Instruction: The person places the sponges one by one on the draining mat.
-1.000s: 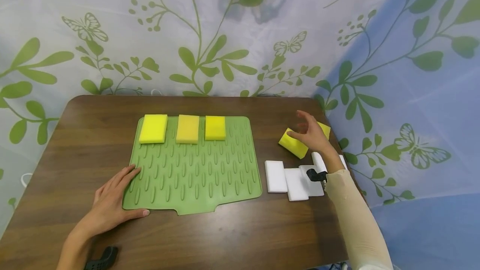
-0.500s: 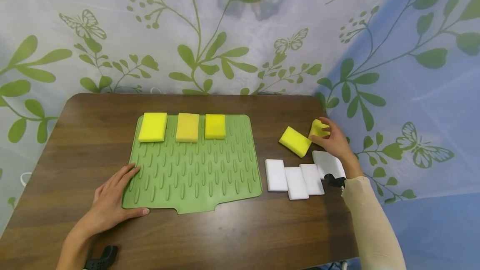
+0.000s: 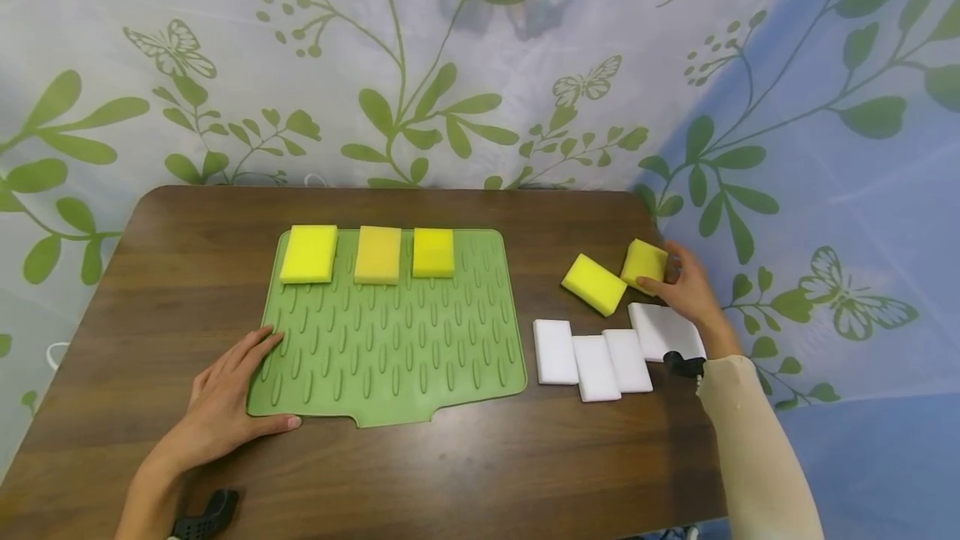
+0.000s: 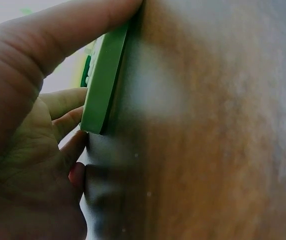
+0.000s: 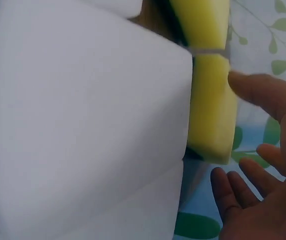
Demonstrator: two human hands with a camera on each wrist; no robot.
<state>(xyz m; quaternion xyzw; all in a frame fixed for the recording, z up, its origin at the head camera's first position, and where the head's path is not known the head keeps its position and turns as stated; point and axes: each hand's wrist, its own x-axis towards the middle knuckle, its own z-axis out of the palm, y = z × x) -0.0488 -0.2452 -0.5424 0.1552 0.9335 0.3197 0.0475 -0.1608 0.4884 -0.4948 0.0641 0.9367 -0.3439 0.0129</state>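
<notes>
My left hand (image 3: pixel 217 402) lies along the left edge of a green ribbed mat (image 3: pixel 390 357), its fingers straight and the thumb by the near corner. The left wrist view shows the mat's thick edge (image 4: pixel 100 90) beside that hand. My right hand (image 3: pixel 692 292) is at the right side of a yellow sponge (image 3: pixel 645 262). In the right wrist view, its thumb is at the sponge's yellow face (image 5: pixel 213 110), and the other fingers are spread apart from it. A second yellow sponge (image 3: pixel 593 283) lies just left of that one. Both have a dark underside.
Several white sponges (image 3: pixel 556 352) lie in a rough row, nearer than the yellow pair; the rightmost (image 3: pixel 660 330) is below my right wrist. Three yellow sponges (image 3: pixel 433 252) line the mat's far edge. A patterned curtain (image 3: pixel 480 107) hangs behind the brown table (image 3: pixel 480 482).
My right hand has moved right from over the yellow pair to the right-hand sponge, then drawn back to its right side, uncovering it. The left hand has stayed put.
</notes>
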